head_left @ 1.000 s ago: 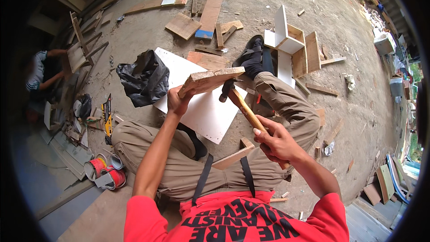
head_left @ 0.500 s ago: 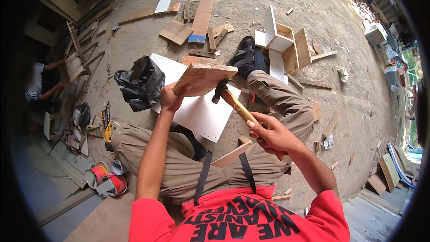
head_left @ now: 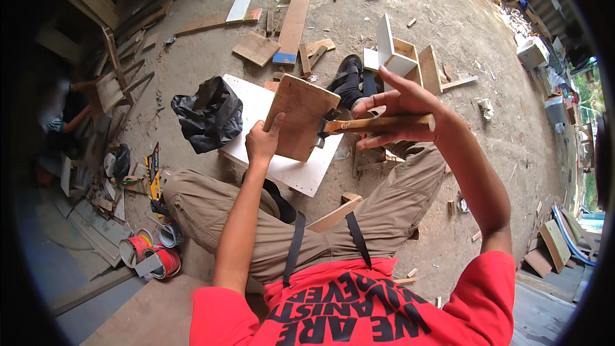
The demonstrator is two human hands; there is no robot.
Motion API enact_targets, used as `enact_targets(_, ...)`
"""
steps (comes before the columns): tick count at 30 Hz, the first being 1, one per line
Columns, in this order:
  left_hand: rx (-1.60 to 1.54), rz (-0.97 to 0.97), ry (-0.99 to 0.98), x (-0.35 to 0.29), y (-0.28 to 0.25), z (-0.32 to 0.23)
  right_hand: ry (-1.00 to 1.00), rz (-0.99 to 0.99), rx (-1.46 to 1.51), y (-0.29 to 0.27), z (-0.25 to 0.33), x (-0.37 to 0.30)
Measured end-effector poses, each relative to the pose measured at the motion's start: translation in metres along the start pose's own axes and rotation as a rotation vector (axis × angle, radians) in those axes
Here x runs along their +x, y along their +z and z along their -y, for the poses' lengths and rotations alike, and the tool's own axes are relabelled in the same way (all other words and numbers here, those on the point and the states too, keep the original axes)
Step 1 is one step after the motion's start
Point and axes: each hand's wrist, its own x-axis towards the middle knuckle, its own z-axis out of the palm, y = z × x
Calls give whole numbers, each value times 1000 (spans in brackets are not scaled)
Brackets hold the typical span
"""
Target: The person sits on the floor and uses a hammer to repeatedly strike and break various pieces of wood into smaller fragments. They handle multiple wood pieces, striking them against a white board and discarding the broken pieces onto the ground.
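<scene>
Left hand [head_left: 262, 143]: its thumb and fingers grip the left edge of the wooden board [head_left: 304, 115].
Wooden board: it is held tilted above the white panel [head_left: 295, 176], in front of the person.
Right hand [head_left: 405, 110]: the fingers are spread apart, and the wooden handle of the claw hammer [head_left: 349, 125] lies across them.
Claw hammer: its dark head is at the right edge of the board; whether they touch, I cannot tell.
Black plastic bag [head_left: 208, 118]: crumpled, at the left side of the panel.
</scene>
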Motion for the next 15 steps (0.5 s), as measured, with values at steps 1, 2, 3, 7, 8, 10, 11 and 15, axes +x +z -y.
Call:
enact_targets(1, -27, -29, -12, -2, 4, 2, -74, 50, -50, -1, 8, 2)
enact_targets(2, -43, -77, -19, -3, 8, 4, -147, 101, -100, -6, 15, 5)
enact_targets(3, -55, -129, -30, -4, 10, 8, -216, 157, -151, -9, 20, 12)
enact_targets(7, 2, -186, -72, -24, 31, 13, -660, -221, -427, 4, 33, 49)
enact_targets(8, 6, -130, -91, -32, 34, 9, -712, -300, -362, 9, 31, 63)
enact_targets(10, 184, 46, -123, -45, 37, 8, -808, -435, -233, 37, 25, 90)
enact_targets(11, 205, -53, -66, -56, 44, 5, -808, -424, -246, 34, 26, 101)
enact_targets(15, 246, -322, 292, -34, 62, 0, -809, -383, -181, 18, 36, 135)
